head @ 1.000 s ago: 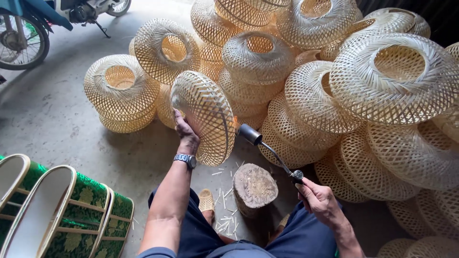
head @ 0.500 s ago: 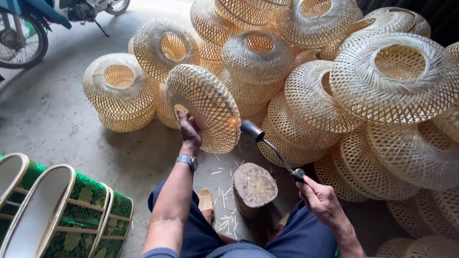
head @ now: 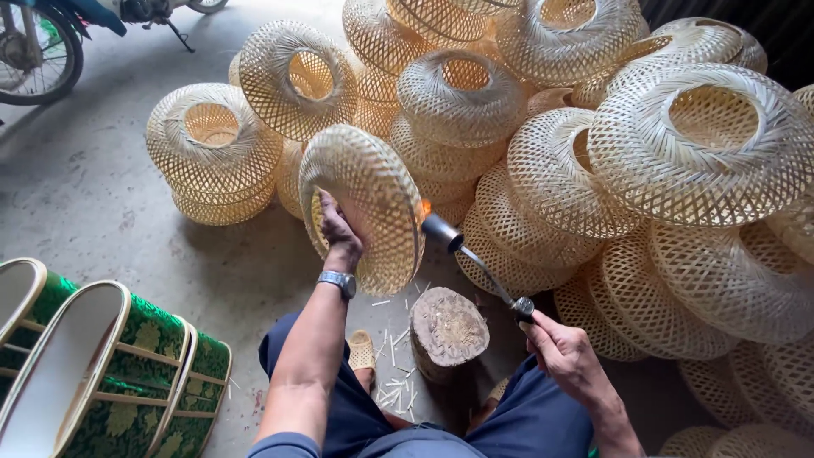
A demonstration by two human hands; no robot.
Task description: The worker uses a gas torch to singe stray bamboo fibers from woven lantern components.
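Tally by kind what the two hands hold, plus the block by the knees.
woven bamboo shade: 1, gripped by the left hand
gas torch: 1, gripped by the right hand
wooden block: 1, on the floor
Total: 3

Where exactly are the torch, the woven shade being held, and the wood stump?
torch (head: pixel 475 263): head view, on its thin metal stem.
woven shade (head: pixel 381 182): head view, on its outer weave.
wood stump (head: pixel 448 326): head view, on its flat top.
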